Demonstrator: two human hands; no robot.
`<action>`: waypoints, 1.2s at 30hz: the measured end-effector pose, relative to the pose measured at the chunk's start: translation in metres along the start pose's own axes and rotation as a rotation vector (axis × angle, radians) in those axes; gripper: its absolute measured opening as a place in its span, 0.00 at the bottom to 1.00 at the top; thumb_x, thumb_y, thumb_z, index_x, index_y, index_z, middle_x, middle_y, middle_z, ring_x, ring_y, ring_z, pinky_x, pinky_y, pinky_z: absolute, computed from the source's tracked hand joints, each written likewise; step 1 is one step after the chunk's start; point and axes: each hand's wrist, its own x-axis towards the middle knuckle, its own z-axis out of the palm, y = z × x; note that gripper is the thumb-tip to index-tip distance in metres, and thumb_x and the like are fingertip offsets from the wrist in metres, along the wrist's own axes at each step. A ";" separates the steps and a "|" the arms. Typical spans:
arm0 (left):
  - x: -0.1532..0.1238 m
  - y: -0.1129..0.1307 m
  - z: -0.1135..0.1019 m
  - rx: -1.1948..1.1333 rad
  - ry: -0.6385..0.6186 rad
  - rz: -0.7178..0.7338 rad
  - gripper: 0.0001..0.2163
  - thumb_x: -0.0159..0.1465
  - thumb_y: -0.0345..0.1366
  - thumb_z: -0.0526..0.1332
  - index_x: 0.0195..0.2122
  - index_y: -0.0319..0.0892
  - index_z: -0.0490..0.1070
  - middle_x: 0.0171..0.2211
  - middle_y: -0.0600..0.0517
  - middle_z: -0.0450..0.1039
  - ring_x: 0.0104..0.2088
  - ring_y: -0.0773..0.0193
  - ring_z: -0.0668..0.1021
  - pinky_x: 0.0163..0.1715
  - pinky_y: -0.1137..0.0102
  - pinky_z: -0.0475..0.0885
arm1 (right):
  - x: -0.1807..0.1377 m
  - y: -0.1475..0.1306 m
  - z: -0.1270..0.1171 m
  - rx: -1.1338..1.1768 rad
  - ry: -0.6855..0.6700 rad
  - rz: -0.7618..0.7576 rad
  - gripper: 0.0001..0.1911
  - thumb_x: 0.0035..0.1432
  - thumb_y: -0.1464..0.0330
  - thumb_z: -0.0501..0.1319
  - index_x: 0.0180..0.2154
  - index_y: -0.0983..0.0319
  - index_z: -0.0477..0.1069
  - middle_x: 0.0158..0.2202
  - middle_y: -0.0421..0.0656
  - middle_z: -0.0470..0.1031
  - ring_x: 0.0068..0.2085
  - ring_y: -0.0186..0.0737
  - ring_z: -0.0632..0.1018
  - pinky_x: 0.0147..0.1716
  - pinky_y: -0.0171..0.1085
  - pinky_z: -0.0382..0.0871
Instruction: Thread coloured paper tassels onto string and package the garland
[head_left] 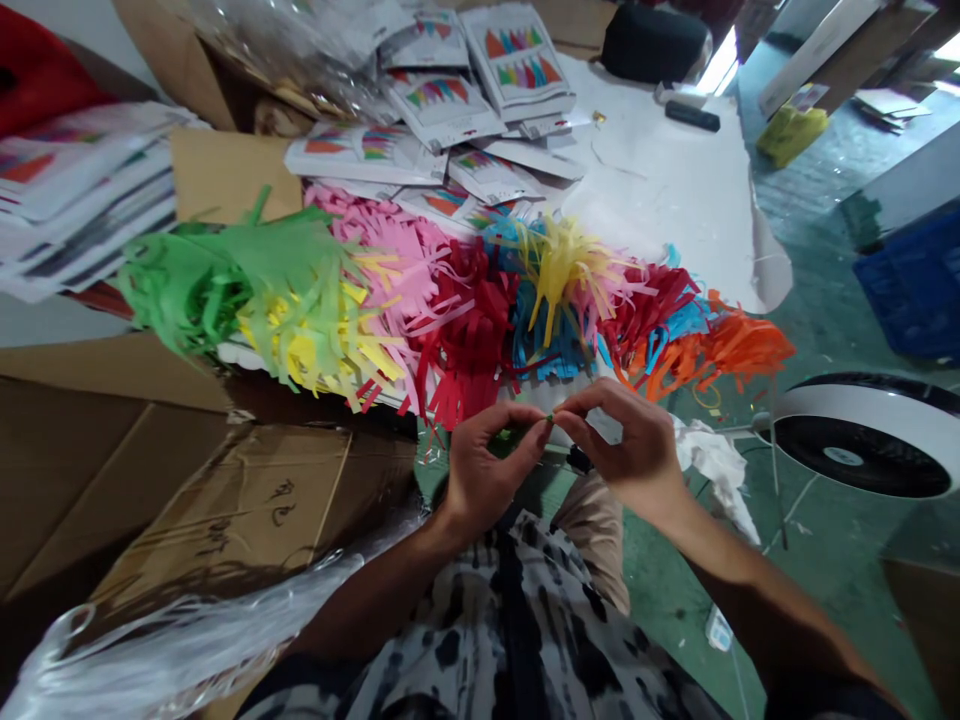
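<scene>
currently pinched: tiny green paper bit (550, 416), above the lap, just before the tassel heap (465, 310)
left hand (480, 470): fingers closed on the bit
right hand (634, 450): fingers closed on its other end
risk: could be torn by too hard a pull, or dropped among loose strips

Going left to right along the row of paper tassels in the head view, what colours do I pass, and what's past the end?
Green tassels → yellow tassels → pink tassels → red tassels → blue tassels → orange tassels → white fan.
</scene>
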 end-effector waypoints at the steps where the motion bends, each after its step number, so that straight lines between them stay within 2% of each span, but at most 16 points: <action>1: 0.000 0.000 0.000 0.001 0.002 -0.001 0.06 0.66 0.38 0.70 0.34 0.41 0.80 0.30 0.54 0.80 0.30 0.69 0.78 0.33 0.76 0.73 | 0.000 -0.001 0.000 -0.003 0.002 -0.019 0.04 0.68 0.66 0.68 0.37 0.56 0.76 0.32 0.37 0.79 0.33 0.36 0.78 0.35 0.38 0.70; 7: 0.000 -0.001 -0.002 0.005 0.018 0.011 0.06 0.67 0.37 0.68 0.34 0.41 0.80 0.30 0.54 0.80 0.29 0.69 0.78 0.31 0.76 0.72 | -0.001 -0.003 -0.001 0.007 -0.008 -0.040 0.03 0.67 0.69 0.69 0.43 0.56 0.78 0.35 0.38 0.81 0.36 0.36 0.80 0.37 0.39 0.72; 13: -0.002 -0.002 -0.003 0.045 0.019 0.048 0.06 0.68 0.37 0.68 0.34 0.41 0.79 0.30 0.54 0.80 0.30 0.69 0.78 0.33 0.75 0.72 | -0.003 -0.002 -0.002 0.065 0.008 0.002 0.03 0.65 0.70 0.70 0.39 0.57 0.79 0.33 0.37 0.81 0.34 0.36 0.79 0.36 0.38 0.72; 18: -0.003 -0.003 -0.004 0.058 0.022 0.075 0.05 0.68 0.36 0.68 0.35 0.42 0.79 0.31 0.54 0.80 0.31 0.68 0.79 0.32 0.74 0.72 | -0.004 -0.002 0.000 0.114 0.000 0.023 0.06 0.64 0.71 0.71 0.41 0.56 0.80 0.34 0.37 0.81 0.34 0.36 0.80 0.35 0.39 0.72; 23: -0.003 -0.005 -0.005 0.095 0.003 0.202 0.03 0.68 0.33 0.68 0.36 0.42 0.79 0.31 0.53 0.80 0.31 0.68 0.79 0.33 0.73 0.72 | -0.007 -0.001 0.000 0.114 0.006 0.027 0.05 0.64 0.72 0.70 0.41 0.55 0.80 0.34 0.38 0.80 0.35 0.37 0.79 0.37 0.40 0.71; 27: -0.003 -0.007 -0.006 0.075 -0.019 0.246 0.01 0.68 0.33 0.68 0.38 0.42 0.79 0.33 0.52 0.81 0.32 0.67 0.80 0.33 0.73 0.73 | -0.008 0.001 0.000 0.189 -0.024 0.083 0.03 0.65 0.71 0.70 0.38 0.56 0.79 0.33 0.37 0.79 0.34 0.36 0.78 0.36 0.39 0.70; 32: -0.002 -0.009 -0.008 0.082 -0.026 0.250 0.01 0.67 0.33 0.68 0.38 0.43 0.80 0.33 0.53 0.81 0.32 0.68 0.80 0.33 0.73 0.73 | -0.009 0.006 0.000 0.229 -0.058 0.150 0.03 0.65 0.69 0.71 0.40 0.55 0.80 0.36 0.38 0.80 0.37 0.36 0.79 0.38 0.38 0.72; 34: -0.002 -0.007 -0.012 0.089 0.021 0.232 0.02 0.67 0.33 0.69 0.37 0.43 0.80 0.32 0.53 0.80 0.31 0.68 0.79 0.33 0.74 0.72 | -0.008 0.007 0.000 0.244 -0.015 0.178 0.02 0.65 0.67 0.70 0.40 0.55 0.79 0.35 0.38 0.80 0.36 0.37 0.79 0.37 0.38 0.73; 36: 0.001 -0.003 -0.020 0.099 0.121 0.176 0.03 0.67 0.35 0.69 0.36 0.43 0.80 0.30 0.54 0.79 0.29 0.69 0.78 0.31 0.74 0.71 | -0.005 0.005 0.001 0.234 0.002 0.174 0.03 0.67 0.67 0.68 0.42 0.55 0.80 0.37 0.40 0.81 0.38 0.38 0.80 0.38 0.39 0.74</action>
